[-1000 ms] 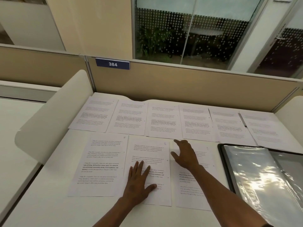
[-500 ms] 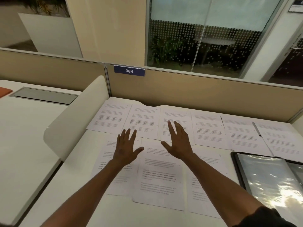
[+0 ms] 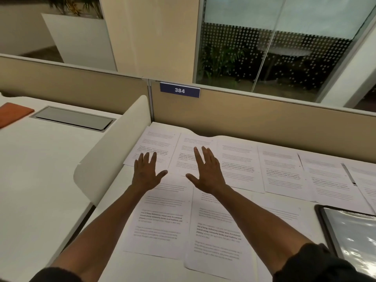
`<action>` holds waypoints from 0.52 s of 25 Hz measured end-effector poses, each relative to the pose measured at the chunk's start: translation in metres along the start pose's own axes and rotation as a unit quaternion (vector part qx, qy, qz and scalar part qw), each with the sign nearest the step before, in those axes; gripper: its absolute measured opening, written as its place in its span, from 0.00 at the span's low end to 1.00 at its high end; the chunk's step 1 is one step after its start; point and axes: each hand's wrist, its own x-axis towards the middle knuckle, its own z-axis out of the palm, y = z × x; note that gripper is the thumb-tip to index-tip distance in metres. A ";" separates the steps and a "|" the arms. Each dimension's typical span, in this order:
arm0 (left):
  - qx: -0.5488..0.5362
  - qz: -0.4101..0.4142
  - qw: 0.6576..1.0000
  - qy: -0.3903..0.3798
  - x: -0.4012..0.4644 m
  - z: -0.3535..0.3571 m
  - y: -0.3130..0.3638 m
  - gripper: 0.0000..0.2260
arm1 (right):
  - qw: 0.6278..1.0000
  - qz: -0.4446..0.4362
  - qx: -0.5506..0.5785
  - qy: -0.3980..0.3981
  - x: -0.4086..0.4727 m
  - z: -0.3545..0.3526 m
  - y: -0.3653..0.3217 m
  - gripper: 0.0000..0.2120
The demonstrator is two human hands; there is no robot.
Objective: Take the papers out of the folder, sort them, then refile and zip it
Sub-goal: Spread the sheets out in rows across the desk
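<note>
Both hands reach forward with fingers straight and spread, holding nothing: the left hand [image 3: 144, 173] over the far row's leftmost sheet, the right hand [image 3: 207, 173] beside it. The papers [image 3: 240, 165] lie flat in two rows under and around them, long axes running away from the person. The folder [image 3: 350, 237] lies open, well right of the right hand.

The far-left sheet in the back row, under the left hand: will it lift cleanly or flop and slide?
The sheet looks like one thin printed page lying flat, so it would probably droop if lifted by one edge. The desk looks smooth, so a push from the left hand likely slides it. Its right edge meets the next page, which might shift too.
</note>
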 end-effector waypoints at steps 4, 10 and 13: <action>0.010 -0.024 0.999 -0.026 0.022 0.015 -0.021 0.32 | 0.999 0.014 0.032 -0.018 0.014 0.026 -0.014 0.46; -0.040 -0.081 0.995 -0.039 0.053 0.035 -0.022 0.31 | 0.998 0.032 0.050 -0.028 0.027 0.062 -0.015 0.43; -0.045 -0.147 0.988 -0.034 0.062 0.039 -0.034 0.36 | 0.998 0.019 0.043 -0.043 0.042 0.067 -0.017 0.40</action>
